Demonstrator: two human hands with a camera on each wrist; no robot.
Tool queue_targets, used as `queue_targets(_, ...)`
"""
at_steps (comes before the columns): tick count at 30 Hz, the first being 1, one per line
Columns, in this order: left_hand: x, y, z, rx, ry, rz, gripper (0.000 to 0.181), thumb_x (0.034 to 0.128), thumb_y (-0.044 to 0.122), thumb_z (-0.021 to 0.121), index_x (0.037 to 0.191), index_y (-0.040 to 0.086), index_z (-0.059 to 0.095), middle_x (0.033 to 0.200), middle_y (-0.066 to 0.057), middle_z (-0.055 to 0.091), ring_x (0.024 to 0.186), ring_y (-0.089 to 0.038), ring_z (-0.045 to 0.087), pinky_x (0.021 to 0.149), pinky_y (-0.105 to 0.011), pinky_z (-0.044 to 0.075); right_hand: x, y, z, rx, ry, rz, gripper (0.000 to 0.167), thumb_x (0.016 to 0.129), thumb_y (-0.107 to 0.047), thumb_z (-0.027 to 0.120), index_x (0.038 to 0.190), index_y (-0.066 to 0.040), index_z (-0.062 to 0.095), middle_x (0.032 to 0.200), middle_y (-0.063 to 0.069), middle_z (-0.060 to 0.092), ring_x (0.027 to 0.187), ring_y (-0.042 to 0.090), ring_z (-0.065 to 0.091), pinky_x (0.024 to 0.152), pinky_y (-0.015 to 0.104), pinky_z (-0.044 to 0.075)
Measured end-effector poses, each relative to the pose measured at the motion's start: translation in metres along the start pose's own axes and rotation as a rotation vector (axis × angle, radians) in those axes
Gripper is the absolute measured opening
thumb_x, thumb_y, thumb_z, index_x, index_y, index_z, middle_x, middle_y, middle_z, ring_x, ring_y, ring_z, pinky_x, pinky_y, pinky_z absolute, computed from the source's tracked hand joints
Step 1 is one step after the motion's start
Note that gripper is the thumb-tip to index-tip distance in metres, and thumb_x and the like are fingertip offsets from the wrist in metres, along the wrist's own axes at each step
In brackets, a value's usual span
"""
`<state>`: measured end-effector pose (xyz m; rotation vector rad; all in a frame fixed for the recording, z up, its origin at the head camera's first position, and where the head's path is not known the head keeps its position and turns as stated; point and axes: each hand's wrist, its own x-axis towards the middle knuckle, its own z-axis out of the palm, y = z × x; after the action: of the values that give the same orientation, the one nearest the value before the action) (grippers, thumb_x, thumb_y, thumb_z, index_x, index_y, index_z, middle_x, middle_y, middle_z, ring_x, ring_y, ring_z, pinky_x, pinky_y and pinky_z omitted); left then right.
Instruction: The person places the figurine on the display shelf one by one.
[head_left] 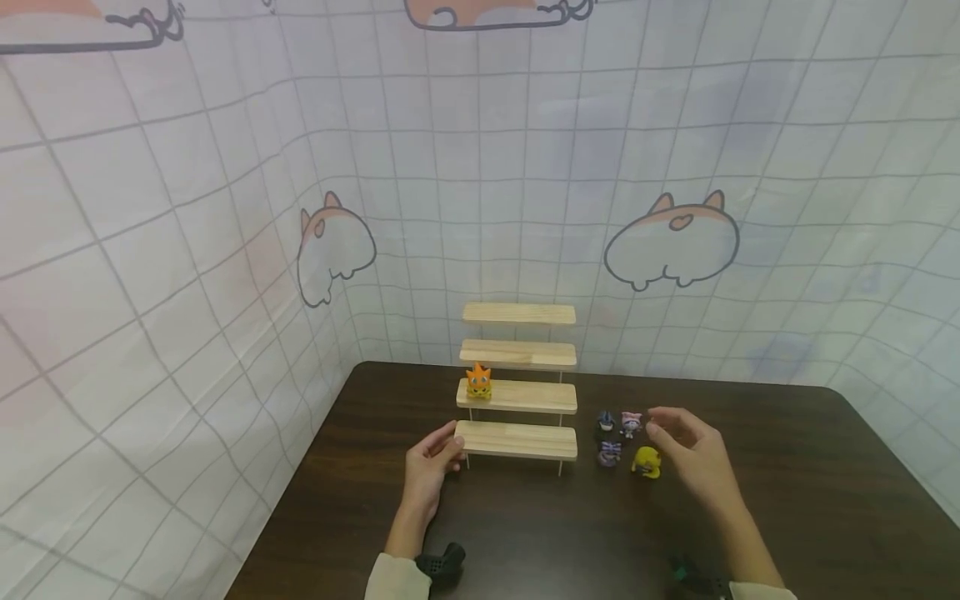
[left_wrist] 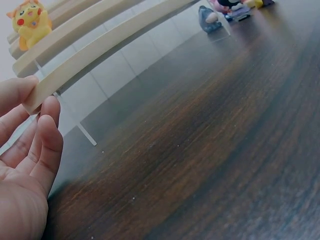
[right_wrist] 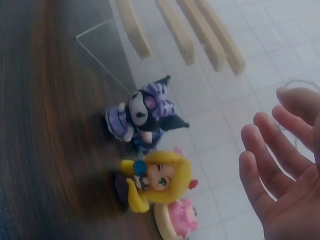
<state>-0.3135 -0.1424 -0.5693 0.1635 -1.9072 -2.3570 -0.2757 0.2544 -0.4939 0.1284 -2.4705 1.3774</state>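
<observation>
the left hand (head_left: 429, 477) pinches the left end of a pale wooden four-tier shelf (head_left: 517, 439), long axis left-right; a small pink-topped plastic figurine (head_left: 631, 424) stands on the dark wood-grain counter (head_left: 540, 525) just left of the nearer, empty right hand (head_left: 699, 457).

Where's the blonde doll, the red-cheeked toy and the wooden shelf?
Blonde doll (right_wrist: 161, 177): right wrist view, its face.
Red-cheeked toy (left_wrist: 34, 35): left wrist view, its belly.
Wooden shelf (head_left: 516, 437): head view, its lowest board.
</observation>
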Motion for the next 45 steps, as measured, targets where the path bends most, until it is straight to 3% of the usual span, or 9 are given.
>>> queue_targets(5, -0.002, 0.003, 0.001, 0.001, 0.006, 0.01, 0.046, 0.0935, 0.015, 0.076, 0.136, 0.0, 0.064, 0.098, -0.001, 0.075, 0.077, -0.009, 0.069, 0.065, -0.021, 0.056, 0.002, 0.003, -0.004, -0.017, -0.008, -0.004, 0.035, 0.102, -0.037, 0.064, 0.125, -0.011, 0.068, 0.111, 0.008, 0.07, 0.089, 0.001, 0.066, 0.073, 0.026, 0.058)
queue_targets(12, -0.001, 0.002, 0.001, 0.006, 0.007, 0.01, 0.046, 0.0935, 0.015, 0.076, 0.136, 0.001, 0.064, 0.1, -0.002, 0.076, 0.077, -0.01, 0.069, 0.065, -0.021, 0.056, 0.001, 0.007, -0.009, -0.046, -0.003, -0.024, 0.034, 0.1, -0.034, 0.067, 0.124, -0.009, 0.07, 0.12, 0.01, 0.072, 0.096, -0.008, 0.062, 0.078, 0.014, 0.051)
queue_targets(20, 0.0, -0.001, 0.001, 0.013, 0.006, 0.012, 0.046, 0.0919, 0.017, 0.078, 0.133, 0.0, 0.066, 0.098, -0.002, 0.076, 0.076, -0.011, 0.07, 0.065, -0.022, 0.057, 0.002, 0.016, -0.014, -0.078, -0.037, -0.023, 0.033, 0.1, -0.03, 0.068, 0.123, -0.006, 0.07, 0.118, 0.015, 0.072, 0.095, -0.008, 0.062, 0.078, 0.015, 0.053)
queue_targets(32, 0.0, -0.001, 0.001, 0.013, 0.004, 0.014, 0.047, 0.0924, 0.016, 0.077, 0.134, -0.001, 0.065, 0.102, -0.004, 0.077, 0.077, -0.011, 0.069, 0.065, -0.021, 0.056, 0.002, 0.03, -0.01, -0.1, -0.137, 0.063, 0.043, 0.099, -0.035, 0.069, 0.13, -0.006, 0.065, 0.127, 0.018, 0.069, 0.103, 0.019, 0.069, 0.078, 0.023, 0.055)
queue_targets(45, -0.001, 0.0, -0.001, 0.041, -0.003, 0.008, 0.047, 0.0927, 0.019, 0.077, 0.136, 0.005, 0.065, 0.104, -0.004, 0.076, 0.079, -0.011, 0.069, 0.067, -0.022, 0.057, -0.001, 0.047, -0.002, -0.041, -0.226, 0.063, 0.047, 0.095, -0.025, 0.075, 0.132, 0.001, 0.063, 0.125, 0.021, 0.069, 0.094, 0.006, 0.066, 0.075, 0.022, 0.056)
